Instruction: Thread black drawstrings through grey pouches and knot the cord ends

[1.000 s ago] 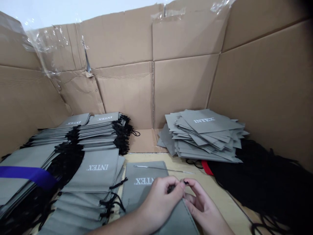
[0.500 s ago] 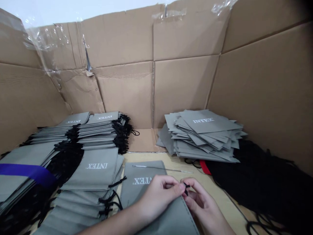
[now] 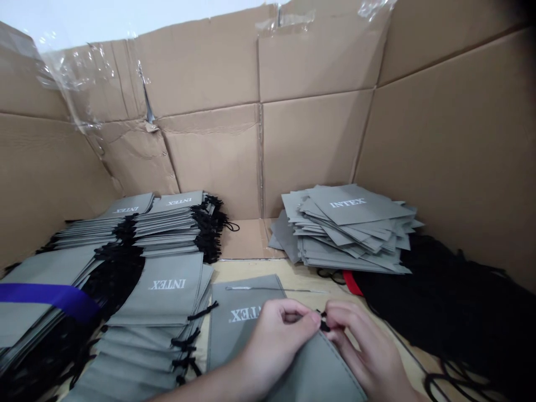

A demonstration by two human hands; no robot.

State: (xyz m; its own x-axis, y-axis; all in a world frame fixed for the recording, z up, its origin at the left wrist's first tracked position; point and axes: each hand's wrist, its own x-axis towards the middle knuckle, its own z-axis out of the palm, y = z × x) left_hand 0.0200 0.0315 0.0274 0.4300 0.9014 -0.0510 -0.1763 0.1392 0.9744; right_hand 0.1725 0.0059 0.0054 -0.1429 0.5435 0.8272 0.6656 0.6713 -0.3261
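A grey pouch (image 3: 324,371) lies under my hands, its stitched edge running down to the right. With thumb and fingers pinched together, my left hand (image 3: 282,338) holds the pouch's upper corner, where a short black cord (image 3: 324,322) comes out. My right hand (image 3: 362,343) pinches that cord just right of the corner. Behind them another grey pouch (image 3: 221,298) with white INTEX lettering lies flat, and a thin metal threading needle (image 3: 268,289) rests across it.
On the left stand stacks of grey pouches (image 3: 167,226) with black cords, and one bundle has a blue band (image 3: 46,293). A loose pile of pouches (image 3: 352,229) and a heap of black cords (image 3: 439,301) lie right. Cardboard walls (image 3: 314,134) surround the table.
My right hand has moved slightly right and turned, its fingers now closed on the cord beside the corner. My left hand keeps its pinch, and the pouch has shifted a little right.
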